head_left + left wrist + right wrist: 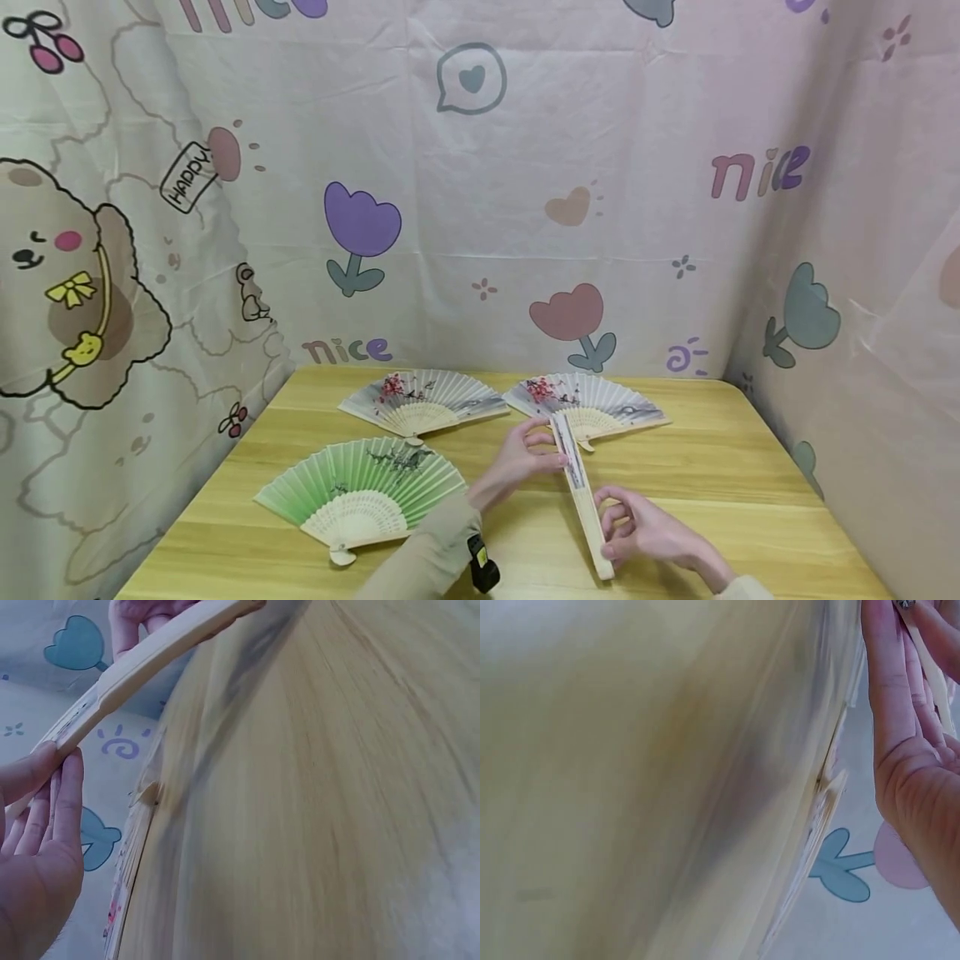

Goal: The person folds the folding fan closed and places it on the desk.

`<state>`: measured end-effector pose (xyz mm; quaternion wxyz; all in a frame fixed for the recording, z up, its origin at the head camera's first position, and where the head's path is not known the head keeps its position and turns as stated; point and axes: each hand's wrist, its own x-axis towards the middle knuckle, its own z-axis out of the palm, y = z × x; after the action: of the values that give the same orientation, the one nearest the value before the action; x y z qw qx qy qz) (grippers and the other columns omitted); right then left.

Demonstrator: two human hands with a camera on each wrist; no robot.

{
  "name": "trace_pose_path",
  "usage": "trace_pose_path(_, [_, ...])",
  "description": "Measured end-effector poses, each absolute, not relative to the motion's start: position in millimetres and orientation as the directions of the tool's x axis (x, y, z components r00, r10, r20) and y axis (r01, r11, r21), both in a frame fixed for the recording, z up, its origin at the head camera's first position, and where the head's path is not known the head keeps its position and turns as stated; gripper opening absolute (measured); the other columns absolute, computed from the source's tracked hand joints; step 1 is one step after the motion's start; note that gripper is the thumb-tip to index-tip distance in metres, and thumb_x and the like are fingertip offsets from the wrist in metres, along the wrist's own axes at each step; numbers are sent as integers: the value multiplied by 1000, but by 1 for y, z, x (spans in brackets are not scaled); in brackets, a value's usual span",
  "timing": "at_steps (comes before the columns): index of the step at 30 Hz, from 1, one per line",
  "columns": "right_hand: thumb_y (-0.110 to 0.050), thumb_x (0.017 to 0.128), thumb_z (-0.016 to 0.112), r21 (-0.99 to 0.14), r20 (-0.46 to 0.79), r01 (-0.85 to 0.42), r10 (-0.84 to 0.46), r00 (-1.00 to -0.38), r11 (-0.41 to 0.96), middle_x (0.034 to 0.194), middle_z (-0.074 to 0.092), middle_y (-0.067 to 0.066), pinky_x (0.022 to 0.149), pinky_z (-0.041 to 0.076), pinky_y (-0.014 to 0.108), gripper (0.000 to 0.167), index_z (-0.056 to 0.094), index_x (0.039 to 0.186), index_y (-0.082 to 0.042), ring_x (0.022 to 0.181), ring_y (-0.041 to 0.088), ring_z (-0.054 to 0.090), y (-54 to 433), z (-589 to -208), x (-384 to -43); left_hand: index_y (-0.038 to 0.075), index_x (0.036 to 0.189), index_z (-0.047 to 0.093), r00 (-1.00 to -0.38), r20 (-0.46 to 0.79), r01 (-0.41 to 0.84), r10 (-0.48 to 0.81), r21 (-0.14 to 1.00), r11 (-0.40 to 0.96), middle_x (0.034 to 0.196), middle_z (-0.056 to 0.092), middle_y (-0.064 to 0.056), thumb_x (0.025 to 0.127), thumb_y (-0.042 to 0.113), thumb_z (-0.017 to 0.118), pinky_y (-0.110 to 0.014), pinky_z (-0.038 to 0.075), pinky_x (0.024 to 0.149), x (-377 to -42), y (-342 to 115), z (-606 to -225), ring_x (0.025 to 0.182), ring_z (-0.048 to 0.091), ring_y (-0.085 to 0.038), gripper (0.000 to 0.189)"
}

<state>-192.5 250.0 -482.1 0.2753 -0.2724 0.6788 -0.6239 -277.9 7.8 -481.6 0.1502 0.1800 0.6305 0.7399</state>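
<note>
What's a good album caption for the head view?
Left hand and right hand hold a folded fan above a wooden table bearing three spread fans.

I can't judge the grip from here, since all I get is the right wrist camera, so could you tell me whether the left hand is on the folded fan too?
Observer: Yes, the left hand pinches the upper end of the folded fan.
Operator: Good. What else is off to its left?
Observer: A green fan, spread open on the table.
Operator: And can you see any print further back?
Observer: Yes, red blossoms on both the left back fan and the right back fan.
</note>
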Motion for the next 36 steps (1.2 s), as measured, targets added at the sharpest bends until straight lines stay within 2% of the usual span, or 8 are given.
trace_pose_path(3, [3,86,71,-997,-48,-11,-719,-694,77,92,60,0,75,69,31,57,32,125,17,81,12,72,258,-482,-194,3,147,43,-890,72,-5,451,986,-167,116,66,-22,78,-13,75,-38,68,84,-281,18,-484,82,72,-17,78])
trace_pose_path(9, [2,87,72,-994,-97,33,-720,-688,102,90,61,-1,70,67,24,57,32,124,18,78,11,71,274,-483,-194,3,143,48,-897,51,-17,439,989,-149,112,66,-17,75,-18,74,-35,69,79,-283,36,-489,82,71,-15,76])
trace_pose_path(15, [2,83,74,-991,-103,17,-696,-710,130,89,60,2,71,68,27,57,33,120,18,77,12,70,283,-487,-191,1,140,50,-906,61,0,419,989,-146,113,68,-19,74,-20,74,-31,68,78,-282,54,-494,83,71,-15,73])
trace_pose_path(19, [3,81,75,-988,-117,16,-672,-732,155,88,61,3,69,68,28,57,34,118,16,75,13,70,287,-489,-189,-2,141,48,-907,65,6,416,990,-142,115,67,-21,73,-22,73,-31,68,80,-281,63,-496,89,72,-21,75])
trace_pose_path(25, [2,82,74,-983,-128,8,-661,-739,182,84,61,2,66,66,23,56,35,120,14,71,12,69,293,-491,-189,-6,147,40,-894,67,36,444,996,-76,128,62,-27,74,-23,71,-33,67,88,-279,74,-500,101,72,-29,81])
trace_pose_path(30, [1,83,74,-980,-147,20,-656,-740,197,82,61,1,64,65,22,56,34,122,14,69,11,68,300,-492,-187,-9,147,39,-885,74,48,459,996,-69,133,60,-29,74,-22,72,-32,66,90,-276,85,-502,103,71,-30,81])
trace_pose_path(36, [-1,84,74,-974,-175,37,-631,-756,226,80,61,2,62,64,21,54,35,121,12,68,12,68,304,-492,-186,-13,143,42,-873,108,77,476,993,-84,131,60,-32,74,-26,69,-33,67,88,-270,94,-504,103,71,-38,75])
